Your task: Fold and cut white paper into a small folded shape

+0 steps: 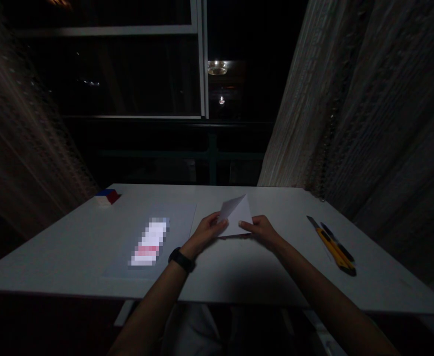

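A white sheet of paper [237, 213], folded into a triangle with its point up, stands between both hands near the middle of the white table [72, 252]. My left hand [206, 232] pinches its lower left edge; a black band sits on that wrist. My right hand [260, 230] pinches the lower right edge. Both hands rest low, close to the tabletop.
A yellow utility knife [331, 245] and a dark pen [337, 242] lie at the right. A blurred white-and-pink item [149, 242] lies on a sheet at the left. A red-blue-white block [107, 196] sits at the far left corner. Curtains hang on both sides of a dark window.
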A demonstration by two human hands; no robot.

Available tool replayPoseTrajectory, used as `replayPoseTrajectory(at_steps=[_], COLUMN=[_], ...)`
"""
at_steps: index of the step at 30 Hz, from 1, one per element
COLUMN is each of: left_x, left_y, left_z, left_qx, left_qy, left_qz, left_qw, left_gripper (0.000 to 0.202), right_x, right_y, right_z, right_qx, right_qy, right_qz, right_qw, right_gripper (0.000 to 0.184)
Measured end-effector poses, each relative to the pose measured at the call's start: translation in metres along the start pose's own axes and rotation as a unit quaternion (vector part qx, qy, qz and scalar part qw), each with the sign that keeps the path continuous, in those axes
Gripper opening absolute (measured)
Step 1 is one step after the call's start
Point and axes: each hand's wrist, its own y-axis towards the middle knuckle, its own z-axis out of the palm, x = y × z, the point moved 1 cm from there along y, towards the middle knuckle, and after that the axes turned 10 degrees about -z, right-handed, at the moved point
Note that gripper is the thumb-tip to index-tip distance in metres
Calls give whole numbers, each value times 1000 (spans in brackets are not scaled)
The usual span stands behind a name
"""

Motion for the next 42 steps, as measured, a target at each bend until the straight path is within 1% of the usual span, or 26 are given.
replayPoseTrajectory(at_steps=[2,3,5,8,10,11,13,15,16,18,19,20,24,27,30,35,37,42], left_x=[-1,-1,1,6,7,7,7,7,8,9,10,11,15,16,18,18,17,18], left_y=[-1,0,1,5,6,6,7,7,7,8,8,8,6,6,7,8,8,7], left_z=[1,0,-1,-5,-6,-6,-7,-7,-7,-6,-6,-6,-5,-7,-10,-10,-10,-9], left_qx=[20,18,-18,-99,-130,-136,-144,-143,-139,-120,-107,-94,-48,-54,-67,-48,-52,-62], left_qy=[-7,-8,-5,14,23,28,34,27,16,-15,-29,-39,-14,15,28,37,42,69], left_qz=[12,16,16,-6,-14,-13,-6,2,6,8,5,-2,-28,-37,-42,-29,-31,-39], left_qw=[1000,1000,1000,995,991,990,989,989,990,993,994,995,998,998,996,998,997,995], left_gripper=[52,48,42,34,31,30,29,33,38,53,58,59,45,42,41,43,44,45], right_x=[-1,-2,-4,-7,-8,-9,-9,-10,-11,-12,-13,-13,-13,-14,-15,-16,-16,-16], right_y=[1,2,3,6,7,7,7,6,6,5,5,4,3,2,2,4,4,4], right_z=[1,1,0,-1,-2,-2,-2,-2,-2,-1,-1,-1,1,1,2,3,3,4], right_qx=[6,10,13,3,-4,-7,-20,-29,-30,-26,-20,-12,29,43,37,1,-11,-13], right_qy=[17,21,27,55,77,83,74,51,42,39,43,47,55,53,54,48,48,56], right_qz=[-3,-4,1,20,39,44,38,23,18,18,20,22,32,38,41,60,63,65], right_qw=[1000,1000,1000,998,996,996,996,998,998,999,999,999,998,997,997,997,997,996], right_gripper=[48,49,53,64,72,72,62,49,45,41,41,40,42,44,46,42,41,41])
